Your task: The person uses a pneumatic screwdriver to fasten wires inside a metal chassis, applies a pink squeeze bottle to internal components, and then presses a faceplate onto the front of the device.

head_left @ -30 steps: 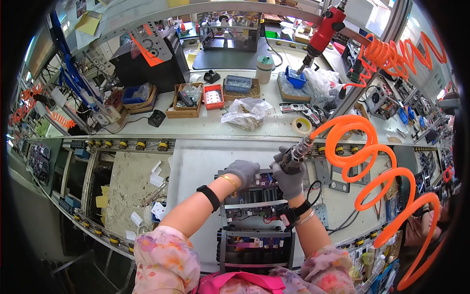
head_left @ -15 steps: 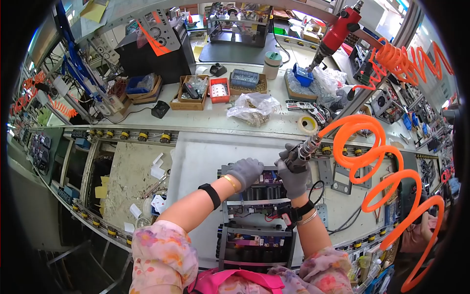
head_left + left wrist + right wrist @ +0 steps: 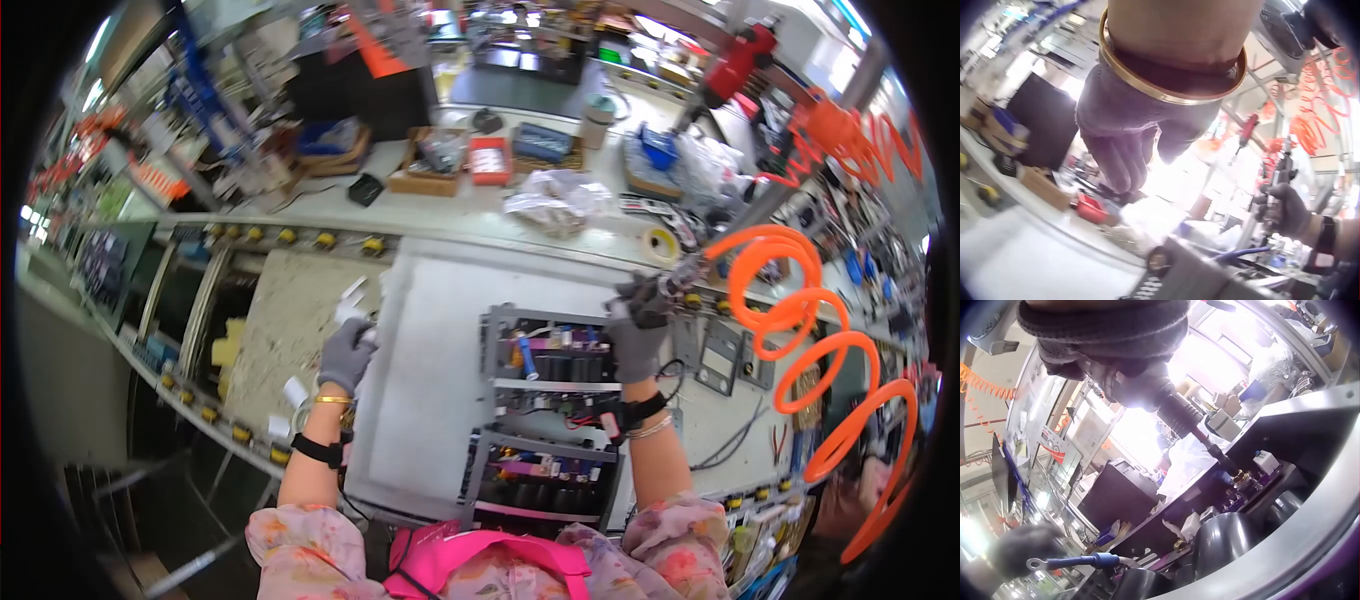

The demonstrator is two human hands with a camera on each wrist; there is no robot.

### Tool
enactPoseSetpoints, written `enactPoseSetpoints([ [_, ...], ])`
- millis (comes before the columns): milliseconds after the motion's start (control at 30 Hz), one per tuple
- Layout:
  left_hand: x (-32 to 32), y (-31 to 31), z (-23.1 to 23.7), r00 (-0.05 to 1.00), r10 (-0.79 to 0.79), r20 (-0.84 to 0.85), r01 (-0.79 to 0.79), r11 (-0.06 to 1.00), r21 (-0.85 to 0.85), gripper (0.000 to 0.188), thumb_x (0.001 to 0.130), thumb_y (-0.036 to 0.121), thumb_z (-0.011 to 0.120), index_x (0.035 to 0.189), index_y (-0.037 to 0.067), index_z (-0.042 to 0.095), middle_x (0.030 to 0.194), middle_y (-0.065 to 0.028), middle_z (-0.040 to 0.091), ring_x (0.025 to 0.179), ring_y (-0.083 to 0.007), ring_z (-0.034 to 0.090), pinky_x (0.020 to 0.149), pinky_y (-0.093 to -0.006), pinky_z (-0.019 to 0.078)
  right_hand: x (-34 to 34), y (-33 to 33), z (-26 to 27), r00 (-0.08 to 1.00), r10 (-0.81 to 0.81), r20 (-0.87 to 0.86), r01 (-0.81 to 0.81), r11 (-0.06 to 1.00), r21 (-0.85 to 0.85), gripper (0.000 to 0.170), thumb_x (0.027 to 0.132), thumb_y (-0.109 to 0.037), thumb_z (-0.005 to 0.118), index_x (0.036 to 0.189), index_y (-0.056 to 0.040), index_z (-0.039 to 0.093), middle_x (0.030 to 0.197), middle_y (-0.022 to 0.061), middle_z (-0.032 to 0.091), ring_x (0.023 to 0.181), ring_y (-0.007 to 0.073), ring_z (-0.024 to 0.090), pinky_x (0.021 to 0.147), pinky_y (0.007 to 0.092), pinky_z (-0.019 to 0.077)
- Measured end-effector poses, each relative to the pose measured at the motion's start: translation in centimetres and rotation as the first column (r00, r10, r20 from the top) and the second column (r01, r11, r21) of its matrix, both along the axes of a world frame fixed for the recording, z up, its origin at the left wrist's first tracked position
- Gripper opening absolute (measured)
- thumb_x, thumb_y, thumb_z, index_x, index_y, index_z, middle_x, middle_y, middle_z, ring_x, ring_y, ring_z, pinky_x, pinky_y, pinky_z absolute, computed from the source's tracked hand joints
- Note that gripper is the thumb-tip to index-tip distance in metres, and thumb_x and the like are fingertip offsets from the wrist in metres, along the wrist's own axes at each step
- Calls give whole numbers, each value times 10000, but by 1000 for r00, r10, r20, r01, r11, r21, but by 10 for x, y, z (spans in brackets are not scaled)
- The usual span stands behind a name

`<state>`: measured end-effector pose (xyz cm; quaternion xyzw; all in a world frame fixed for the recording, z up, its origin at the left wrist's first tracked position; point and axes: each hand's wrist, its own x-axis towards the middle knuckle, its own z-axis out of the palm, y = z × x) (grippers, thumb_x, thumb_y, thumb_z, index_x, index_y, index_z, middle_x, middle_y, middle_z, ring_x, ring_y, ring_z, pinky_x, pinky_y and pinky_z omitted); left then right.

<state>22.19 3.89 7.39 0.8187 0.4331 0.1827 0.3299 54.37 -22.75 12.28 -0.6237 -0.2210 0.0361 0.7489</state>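
Observation:
A grey-gloved right hand [image 3: 637, 335] grips a metal air driver [image 3: 683, 283] joined to an orange coiled hose [image 3: 760, 270]. In the right wrist view the driver's bit [image 3: 1221, 456] points down at a brass terminal [image 3: 1242, 479] inside a black chassis; contact is unclear. The chassis [image 3: 555, 385] lies on a pale board. A blue-sleeved ring-ended lead [image 3: 526, 357] sticks up from its back part. The gloved left hand [image 3: 346, 355] is left of the board, beside white paper pieces [image 3: 350, 305]. Its fingers hang loosely bent in the left wrist view, with nothing visible in them.
Behind the board, a shelf holds a cardboard box [image 3: 425, 180], a red tray [image 3: 489, 162], a clear plastic bag [image 3: 560, 200] and a tape roll [image 3: 660, 243]. A red tool [image 3: 738, 65] hangs at the back right. Flat metal parts [image 3: 718, 357] lie right of the chassis.
The left hand has left the chassis and moved left to the board's far side, uncovering the blue-sleeved lead. The right hand still holds the driver over the chassis's back right. The head view has shifted.

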Motion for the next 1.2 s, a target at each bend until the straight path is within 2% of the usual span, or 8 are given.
enactPoseSetpoints([
  [33, -39, 1, -10, 980, 200, 19, -182, 924, -336, 209, 799, 157, 563, 983, 76, 620, 760, -107, 675, 701, -210, 660, 656, -316, 517, 5, 1, -12, 1000, 7, -6, -7, 997, 73, 411, 713, 93, 601, 1108, -8, 547, 942, 60, 624, 759, 90, 575, 668, 232, 481],
  [100, -130, 7, -58, 953, 264, -147, -289, 937, -196, 197, 802, 181, 565, 962, 84, 626, 748, -109, 673, 675, -194, 657, 633, -316, 510, -2, 0, 1, 990, -29, -141, 9, 990, -140, 415, 724, 80, 586, 1126, -15, 548, 875, 66, 624, 617, 82, 549, 496, 209, 435],
  [233, -214, -25, -78, 809, 465, -359, -558, 799, -223, 217, 802, 226, 594, 977, 108, 643, 788, -84, 684, 716, -215, 665, 700, -328, 506, -21, 0, 23, 998, 56, 9, -56, 998, 27, 469, 764, 29, 556, 1227, 3, 484, 799, 69, 588, 560, 89, 528, 415, 190, 383],
  [467, -194, -43, -103, 807, 130, -576, -281, 943, -181, 376, 805, 316, 602, 1149, 167, 574, 944, -125, 661, 876, -290, 632, 760, -387, 493, -16, 1, 53, 995, -62, 78, 74, 986, -150, 427, 777, 43, 507, 1202, 27, 473, 882, 90, 578, 694, 148, 581, 624, 278, 508],
  [700, -178, -46, -145, 666, -79, -742, -154, 959, -240, 543, 756, 413, 619, 1243, 211, 491, 1057, -191, 622, 987, -356, 594, 836, -435, 469, -44, -30, 86, 981, -19, 194, -15, 985, 171, 481, 766, -19, 535, 1235, 32, 440, 966, 127, 588, 763, 173, 573, 698, 283, 494],
  [1033, -225, -27, -191, 909, 172, -379, -280, 926, -252, 245, 853, 235, 574, 1012, 56, 622, 864, -150, 668, 748, -289, 642, 660, -386, 508, -98, -45, 136, 984, 101, 149, -140, 950, 278, 514, 725, -18, 491, 1232, -22, 404, 971, 104, 568, 809, 185, 580, 804, 407, 488],
  [1133, -138, -61, -50, 892, 436, 121, -210, 636, -742, 187, 851, 56, 544, 1021, 50, 621, 821, -89, 644, 519, -102, 543, 443, -225, 468, -103, -44, 134, 973, 142, 184, -203, 903, 378, 515, 733, -34, 506, 1236, -22, 397, 950, 103, 567, 807, 189, 589, 809, 412, 490],
  [1200, -91, -83, 6, 892, 293, 344, 26, 726, -687, 215, 838, 51, 557, 1051, 43, 584, 828, -94, 626, 563, -117, 564, 456, -235, 474, -112, -42, 134, 971, 172, 165, -226, 884, 410, 504, 737, -41, 514, 1227, -19, 398, 923, 101, 562, 790, 193, 594, 812, 418, 491],
])
